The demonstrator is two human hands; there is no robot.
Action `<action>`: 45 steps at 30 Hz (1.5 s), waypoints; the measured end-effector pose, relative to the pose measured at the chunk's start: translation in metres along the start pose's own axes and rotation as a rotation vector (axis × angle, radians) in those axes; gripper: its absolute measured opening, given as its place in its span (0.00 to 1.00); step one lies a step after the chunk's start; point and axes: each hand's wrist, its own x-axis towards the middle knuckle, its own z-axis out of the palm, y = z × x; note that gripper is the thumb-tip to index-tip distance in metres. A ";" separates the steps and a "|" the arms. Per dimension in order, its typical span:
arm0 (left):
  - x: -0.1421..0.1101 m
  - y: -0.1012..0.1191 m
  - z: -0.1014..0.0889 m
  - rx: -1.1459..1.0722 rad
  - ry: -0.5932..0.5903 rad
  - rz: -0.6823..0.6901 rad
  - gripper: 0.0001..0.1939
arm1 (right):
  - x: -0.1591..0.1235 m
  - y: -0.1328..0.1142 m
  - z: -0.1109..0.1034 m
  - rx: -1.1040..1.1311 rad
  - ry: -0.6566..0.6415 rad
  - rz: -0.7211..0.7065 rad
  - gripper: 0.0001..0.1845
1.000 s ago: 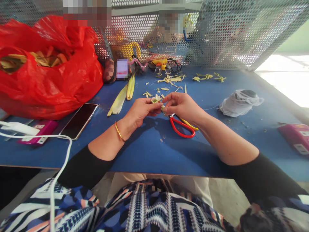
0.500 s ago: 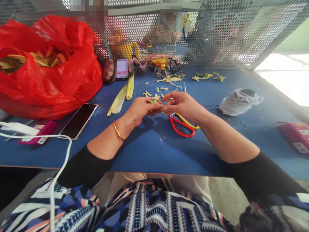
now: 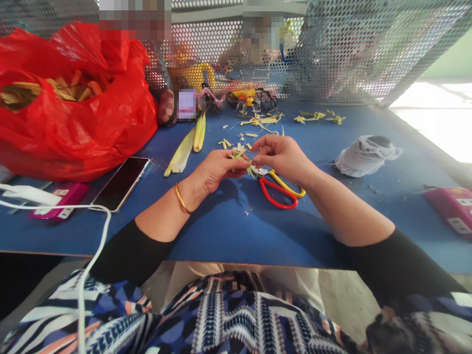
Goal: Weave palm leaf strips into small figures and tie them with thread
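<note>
Fingers (image 3: 241, 165) of the left hand (image 3: 217, 169) are holding a small green piece (image 3: 237, 155) in a narrow pinch, above the table (image 3: 236, 236). Thumb and forefinger of the right hand (image 3: 278, 155) are standing close together just beside it; what they are gripping, if anything, is too small to tell. Green ends (image 3: 252, 171) are showing below the 2 hands, near the scissors (image 3: 262, 188), whose 2 handles are lying spread. Thread (image 3: 326, 163) is running from the spool (image 3: 365, 156) toward the right arm, which is hiding its far end. Scraps (image 3: 225, 144) are lying just beyond the fingertips, and husks (image 3: 180, 157) are resting farther left. For good handling, a light, steady left pinch is probably serving best, a hard squeeze risking splits; small right-hand movements, with the thread lying clear of the blades, are likely limiting snags.
</note>
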 end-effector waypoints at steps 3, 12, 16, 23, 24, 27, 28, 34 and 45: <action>0.002 0.000 -0.001 -0.019 0.045 0.028 0.14 | 0.003 0.002 -0.002 -0.011 0.070 0.004 0.11; 0.005 -0.002 -0.002 0.019 0.143 0.105 0.16 | -0.004 -0.004 0.007 0.164 -0.013 0.212 0.12; 0.003 -0.003 0.001 0.030 0.131 0.111 0.15 | -0.006 -0.005 0.009 0.173 -0.019 0.194 0.12; 0.002 -0.004 0.001 0.081 0.101 0.124 0.16 | -0.002 0.000 0.006 0.046 0.000 0.091 0.11; 0.002 -0.004 0.001 0.095 0.099 0.125 0.16 | -0.002 0.000 0.005 0.010 0.014 0.063 0.11; 0.001 -0.003 0.001 0.113 0.098 0.122 0.15 | -0.002 0.001 0.004 -0.053 0.029 0.017 0.11; 0.001 -0.003 0.002 0.109 0.099 0.122 0.16 | -0.002 0.000 0.004 -0.059 0.027 0.016 0.11; 0.001 -0.002 0.002 0.045 0.061 0.102 0.16 | -0.002 -0.003 0.002 -0.046 0.003 0.057 0.12; 0.004 -0.006 -0.001 0.054 0.023 0.093 0.17 | -0.004 -0.008 0.005 -0.023 -0.026 0.111 0.13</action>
